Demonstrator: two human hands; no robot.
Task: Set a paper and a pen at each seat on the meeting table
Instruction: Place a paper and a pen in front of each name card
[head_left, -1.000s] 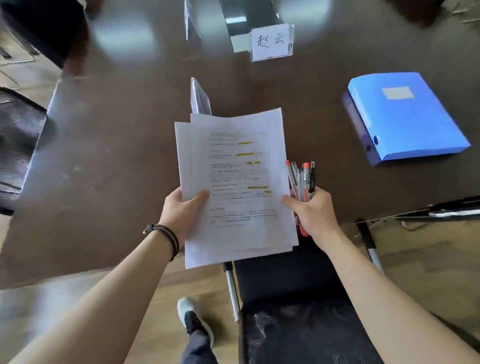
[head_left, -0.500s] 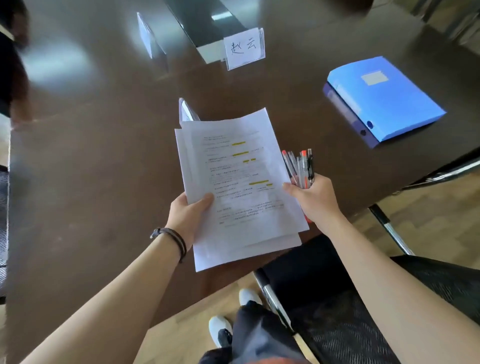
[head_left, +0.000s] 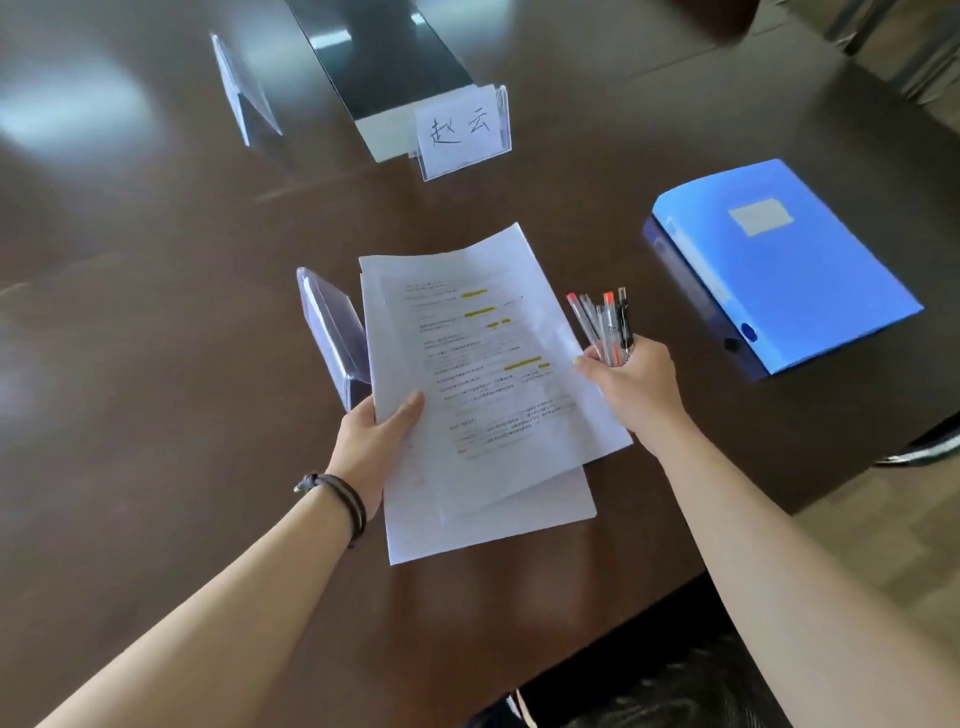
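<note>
A stack of printed white papers (head_left: 483, 384) with yellow highlights hovers above the dark brown meeting table (head_left: 156, 364). My left hand (head_left: 371, 447) grips the stack's left edge, thumb on top. My right hand (head_left: 636, 387) holds a bundle of several pens (head_left: 605, 325), red and black tipped, while its thumb and fingertip pinch the right edge of the top sheet. The top sheet sits skewed from the ones below it.
A clear name-card stand (head_left: 332, 332) rises just left of the papers. Another stand with a handwritten card (head_left: 462, 132) is farther back, a third (head_left: 241, 88) at the far left. A blue file box (head_left: 779, 260) lies to the right. A black chair (head_left: 654, 691) is below the table edge.
The view has come in closer over the table and the chair has slid toward the lower right. The top sheet has fanned out to the right from the stack.
</note>
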